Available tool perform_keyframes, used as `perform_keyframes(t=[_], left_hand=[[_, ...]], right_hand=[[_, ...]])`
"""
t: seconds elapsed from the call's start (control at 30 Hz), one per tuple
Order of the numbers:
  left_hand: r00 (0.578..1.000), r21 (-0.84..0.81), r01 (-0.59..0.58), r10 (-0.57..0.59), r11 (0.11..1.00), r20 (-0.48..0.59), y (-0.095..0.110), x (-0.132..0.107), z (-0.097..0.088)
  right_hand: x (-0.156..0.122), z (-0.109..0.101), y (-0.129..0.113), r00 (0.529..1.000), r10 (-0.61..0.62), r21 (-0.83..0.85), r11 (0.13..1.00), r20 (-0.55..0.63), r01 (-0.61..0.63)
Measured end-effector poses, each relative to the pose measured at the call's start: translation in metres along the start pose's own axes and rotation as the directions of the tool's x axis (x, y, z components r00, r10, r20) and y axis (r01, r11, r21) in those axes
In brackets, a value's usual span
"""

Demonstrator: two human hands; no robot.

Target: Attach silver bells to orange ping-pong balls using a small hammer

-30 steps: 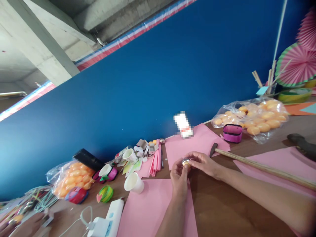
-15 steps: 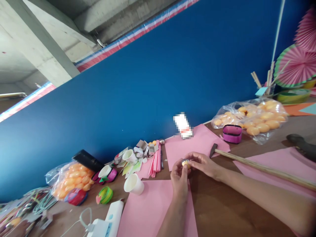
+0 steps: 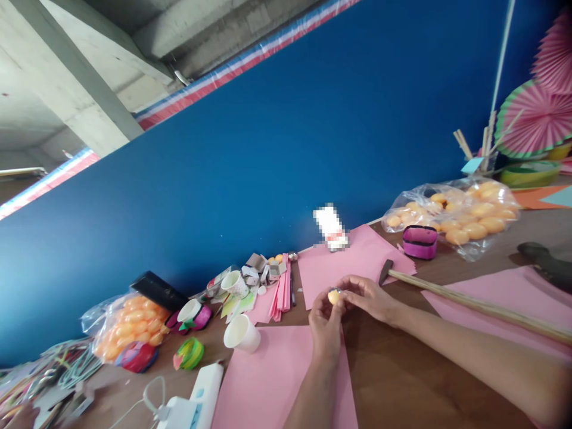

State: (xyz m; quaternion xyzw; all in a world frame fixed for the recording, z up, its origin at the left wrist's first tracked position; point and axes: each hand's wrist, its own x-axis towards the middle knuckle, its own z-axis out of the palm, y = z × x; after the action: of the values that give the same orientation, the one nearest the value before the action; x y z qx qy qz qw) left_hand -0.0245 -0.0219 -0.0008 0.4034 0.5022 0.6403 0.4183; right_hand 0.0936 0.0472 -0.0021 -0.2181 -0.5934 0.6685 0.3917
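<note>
Between my two hands is a small orange ball (image 3: 335,296) with a silvery, shiny edge at its top, about ping-pong size. My left hand (image 3: 325,319) grips it from below and the left, thumb against its lower side. My right hand (image 3: 364,298) is closed on its right side, with the fingertips touching it. Beneath my hands lie a pink paper sheet (image 3: 277,375) and the brown tabletop (image 3: 402,369). A hammer (image 3: 447,290) with a long wooden handle rests just beyond my right forearm. A white paper cup (image 3: 242,333) stands left of my left hand.
Bags of orange balls (image 3: 473,217) lie at right and left. A magenta band (image 3: 419,242) sits by the right bag. Left are a power strip (image 3: 206,387) with a cable, a green tape roll (image 3: 189,354) and a co-worker's hand (image 3: 18,415). A blue wall (image 3: 268,149) stands behind.
The ball has turned in my fingers: more of its orange side faces me and less silver shows. At bottom left, the co-worker's hand has shifted.
</note>
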Motion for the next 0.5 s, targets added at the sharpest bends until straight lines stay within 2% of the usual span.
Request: perform_keyframes(t=[0.27,0.5], left_hand=[[1.0,-0.099,-0.024,0.026,0.995,0.014,-0.0076,0.0023,0.0],[0.999,0.009,-0.044,0.044,0.999,-0.005,-0.0066,0.0006,-0.0007]], right_hand=[[-0.0002,0.0013,-0.0046,0.999,-0.034,-0.013,0.999,-0.037,0.033],[0.0008,-0.0011,-0.0006,0.999,-0.038,-0.035,0.999,-0.019,0.038]])
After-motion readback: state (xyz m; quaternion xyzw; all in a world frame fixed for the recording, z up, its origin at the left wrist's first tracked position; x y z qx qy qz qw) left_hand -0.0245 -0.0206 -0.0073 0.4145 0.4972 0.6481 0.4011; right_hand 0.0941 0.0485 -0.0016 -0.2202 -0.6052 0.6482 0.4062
